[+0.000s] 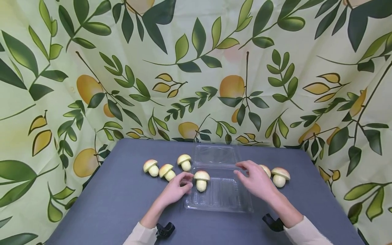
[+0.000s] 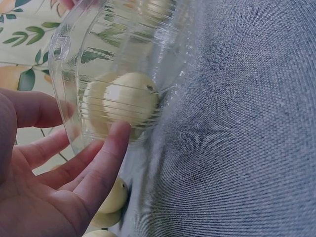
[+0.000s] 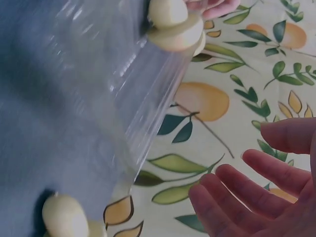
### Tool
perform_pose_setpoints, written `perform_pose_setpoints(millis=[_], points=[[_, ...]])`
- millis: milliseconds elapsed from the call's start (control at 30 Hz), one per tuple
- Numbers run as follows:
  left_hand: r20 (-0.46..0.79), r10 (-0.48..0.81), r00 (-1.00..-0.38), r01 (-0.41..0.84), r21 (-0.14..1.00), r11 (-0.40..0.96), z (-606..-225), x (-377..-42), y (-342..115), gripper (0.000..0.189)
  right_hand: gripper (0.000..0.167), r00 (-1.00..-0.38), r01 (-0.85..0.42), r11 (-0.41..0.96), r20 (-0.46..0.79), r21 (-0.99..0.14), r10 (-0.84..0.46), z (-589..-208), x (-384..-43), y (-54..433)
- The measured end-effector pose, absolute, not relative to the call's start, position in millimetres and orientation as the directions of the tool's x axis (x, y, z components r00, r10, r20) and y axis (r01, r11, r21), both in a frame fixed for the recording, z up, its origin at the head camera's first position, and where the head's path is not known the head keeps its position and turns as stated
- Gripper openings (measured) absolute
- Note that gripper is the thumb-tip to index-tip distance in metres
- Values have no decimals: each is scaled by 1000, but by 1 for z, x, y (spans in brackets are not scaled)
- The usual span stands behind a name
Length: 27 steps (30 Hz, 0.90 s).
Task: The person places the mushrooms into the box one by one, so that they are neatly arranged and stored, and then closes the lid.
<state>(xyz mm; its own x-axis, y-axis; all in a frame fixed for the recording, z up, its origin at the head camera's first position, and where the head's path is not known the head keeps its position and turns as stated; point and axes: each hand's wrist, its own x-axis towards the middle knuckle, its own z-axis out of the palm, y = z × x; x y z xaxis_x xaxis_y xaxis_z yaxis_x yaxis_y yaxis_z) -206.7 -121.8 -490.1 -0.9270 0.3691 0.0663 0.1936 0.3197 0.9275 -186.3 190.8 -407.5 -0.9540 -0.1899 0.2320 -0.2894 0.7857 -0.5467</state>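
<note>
A clear plastic clamshell box (image 1: 220, 200) lies on the table with its lid (image 1: 214, 154) laid back. Inside its left part stands one toy mushroom (image 1: 201, 182) with a pale stem and a reddish-cream cap. The left hand (image 1: 177, 188) is at the box's left side, its fingertips against or very close to the clear wall, fingers loosely extended. In the left wrist view the mushroom (image 2: 131, 98) shows through that ribbed wall. Above the box's right edge hovers the right hand (image 1: 255, 178), holding nothing, its fingers spread in the right wrist view.
Left of the box lie three more mushrooms (image 1: 151, 167), tilted on the dark grey tabletop (image 1: 122, 197). Two others (image 1: 280, 177) are on the right, one partly hidden behind the right hand. A leaf-patterned cloth (image 1: 196, 85) hangs behind the table.
</note>
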Motion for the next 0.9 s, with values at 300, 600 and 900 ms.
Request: perform_pose_setpoints(millis=[300,600,900], points=[[77,365,-928,200,928,314,-494,-207,-121,31,25,-938,-307,817,303,-489,-170,-403,-188,224],[69,370,-927,188,936,297,-492,-207,-119,31,30,-938,-277,834,321,-477,-128,-402,-193,266],[68,370,-926,186,938,293,-492,-206,-120,31,36,-945,-233,825,322,-515,-66,-411,-201,301]])
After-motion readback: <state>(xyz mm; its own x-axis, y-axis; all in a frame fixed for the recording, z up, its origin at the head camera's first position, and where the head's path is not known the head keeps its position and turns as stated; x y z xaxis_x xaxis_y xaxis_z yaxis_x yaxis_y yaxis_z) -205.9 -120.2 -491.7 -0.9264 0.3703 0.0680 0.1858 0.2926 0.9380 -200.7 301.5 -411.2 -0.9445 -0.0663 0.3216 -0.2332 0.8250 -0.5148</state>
